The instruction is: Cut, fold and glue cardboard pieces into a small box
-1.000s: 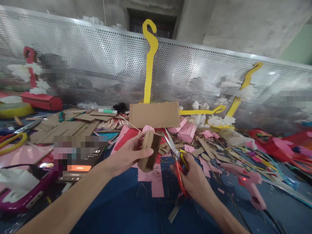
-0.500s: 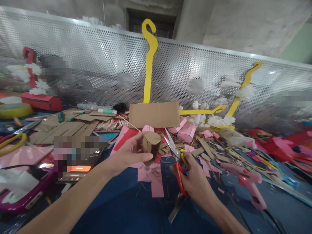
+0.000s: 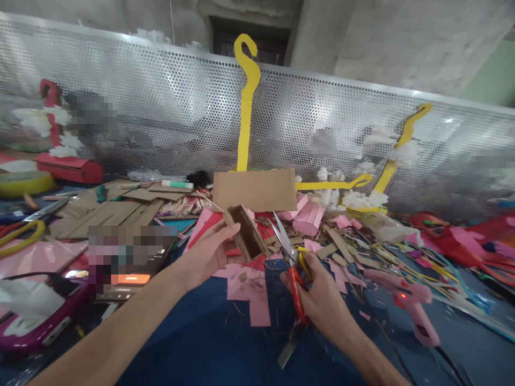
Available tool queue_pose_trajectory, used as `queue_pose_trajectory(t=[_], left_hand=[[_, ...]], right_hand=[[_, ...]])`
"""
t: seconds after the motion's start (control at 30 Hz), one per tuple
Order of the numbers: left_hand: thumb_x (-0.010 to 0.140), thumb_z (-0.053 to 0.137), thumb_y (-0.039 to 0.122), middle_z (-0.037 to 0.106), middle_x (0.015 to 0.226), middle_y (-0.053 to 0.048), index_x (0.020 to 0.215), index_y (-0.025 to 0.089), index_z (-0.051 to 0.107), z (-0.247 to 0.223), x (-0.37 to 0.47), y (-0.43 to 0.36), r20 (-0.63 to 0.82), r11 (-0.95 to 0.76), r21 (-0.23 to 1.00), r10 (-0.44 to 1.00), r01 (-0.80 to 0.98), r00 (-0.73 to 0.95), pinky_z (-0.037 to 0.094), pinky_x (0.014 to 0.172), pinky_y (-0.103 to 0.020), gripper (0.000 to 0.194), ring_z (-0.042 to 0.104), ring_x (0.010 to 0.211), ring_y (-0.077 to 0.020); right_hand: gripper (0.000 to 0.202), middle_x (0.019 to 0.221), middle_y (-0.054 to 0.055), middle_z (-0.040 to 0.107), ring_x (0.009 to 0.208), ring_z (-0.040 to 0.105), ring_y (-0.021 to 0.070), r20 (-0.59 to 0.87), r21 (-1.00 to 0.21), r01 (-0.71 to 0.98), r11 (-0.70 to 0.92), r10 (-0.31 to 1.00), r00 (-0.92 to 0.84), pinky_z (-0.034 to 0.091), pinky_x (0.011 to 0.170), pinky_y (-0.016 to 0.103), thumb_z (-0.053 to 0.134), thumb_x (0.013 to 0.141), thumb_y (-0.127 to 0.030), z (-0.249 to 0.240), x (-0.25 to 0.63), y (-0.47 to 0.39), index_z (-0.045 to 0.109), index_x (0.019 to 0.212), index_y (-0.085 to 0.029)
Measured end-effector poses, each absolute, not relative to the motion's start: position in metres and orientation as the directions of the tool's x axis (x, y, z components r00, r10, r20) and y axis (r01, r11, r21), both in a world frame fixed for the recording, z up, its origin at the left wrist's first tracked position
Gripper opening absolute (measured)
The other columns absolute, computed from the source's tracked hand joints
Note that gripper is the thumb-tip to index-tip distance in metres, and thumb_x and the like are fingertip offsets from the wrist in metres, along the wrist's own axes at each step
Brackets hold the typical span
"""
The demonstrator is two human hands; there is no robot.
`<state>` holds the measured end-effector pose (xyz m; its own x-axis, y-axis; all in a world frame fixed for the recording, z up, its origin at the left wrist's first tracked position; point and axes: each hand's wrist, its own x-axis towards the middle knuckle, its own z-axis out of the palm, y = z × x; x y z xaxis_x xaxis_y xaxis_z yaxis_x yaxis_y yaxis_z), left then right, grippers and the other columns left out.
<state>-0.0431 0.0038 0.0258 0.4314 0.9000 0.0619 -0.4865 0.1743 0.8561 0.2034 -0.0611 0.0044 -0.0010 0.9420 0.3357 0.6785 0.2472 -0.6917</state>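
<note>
Near the middle, a small brown cardboard box (image 3: pixel 250 241) is gripped by my left hand (image 3: pixel 213 241), thumb on its top edge and its hollow inside showing. My right hand (image 3: pixel 319 292) holds scissors (image 3: pixel 298 289) with red and yellow handles, their blades parted and pointing up and left beside the box. Pink paper (image 3: pixel 259 305) with small scraps on it lies on the blue surface below the box. Behind, a larger cardboard panel (image 3: pixel 254 190) stands in front of a tall yellow hook (image 3: pixel 245 118).
A pink glue gun (image 3: pixel 414 305) lies at the right, its cord running toward me. Flat cardboard pieces (image 3: pixel 104 220) and a phone (image 3: pixel 132 273) are at the left. A perforated metal screen (image 3: pixel 161 102) runs across the back.
My left hand has turned the cardboard box, so its open hollow side shows instead of its closed end. My right hand and the scissors have stayed nearly still.
</note>
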Motion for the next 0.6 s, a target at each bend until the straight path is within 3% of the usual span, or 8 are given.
queue_pose_trajectory(t=[0.17, 0.37, 0.6], left_hand=[[0.089, 0.079, 0.035, 0.075, 0.118, -0.01, 0.116, 0.024, 0.066, 0.029, -0.041, 0.003, 0.134, 0.062, 0.859, 0.931, -0.509, 0.339, 0.064, 0.077, -0.037, 0.032, 0.075, 0.094, -0.0237], [0.085, 0.083, 0.035, 0.074, 0.118, -0.008, 0.115, 0.023, 0.067, 0.033, -0.042, 0.003, 0.228, -0.072, 0.86, 0.94, -0.505, 0.253, 0.065, 0.079, -0.038, 0.036, 0.073, 0.098, -0.0236], [0.077, 0.089, 0.033, 0.075, 0.107, -0.006, 0.108, 0.02, 0.072, 0.035, -0.043, 0.002, 0.227, -0.116, 0.887, 0.953, -0.447, 0.202, 0.064, 0.073, -0.034, 0.037, 0.072, 0.09, -0.022]], right_hand=[[0.022, 0.087, 0.004, 0.064, 0.077, 0.058, 0.0216, 0.388, -0.629, 0.725, 0.281, 0.922, -0.02, 0.047, 0.069, 0.032, 0.067, 0.087, -0.04, -0.004, 0.206, -0.058, 0.055, 0.094, -0.022], [0.022, 0.086, 0.003, 0.065, 0.072, 0.057, 0.0203, 0.338, -0.587, 0.759, 0.281, 0.937, -0.086, 0.044, 0.065, 0.031, 0.068, 0.088, -0.04, -0.009, 0.206, -0.057, 0.056, 0.093, -0.022], [0.02, 0.087, 0.004, 0.067, 0.073, 0.059, 0.0209, 0.318, -0.547, 0.797, 0.254, 0.944, -0.082, 0.045, 0.066, 0.031, 0.067, 0.088, -0.038, -0.006, 0.207, -0.059, 0.056, 0.092, -0.022]])
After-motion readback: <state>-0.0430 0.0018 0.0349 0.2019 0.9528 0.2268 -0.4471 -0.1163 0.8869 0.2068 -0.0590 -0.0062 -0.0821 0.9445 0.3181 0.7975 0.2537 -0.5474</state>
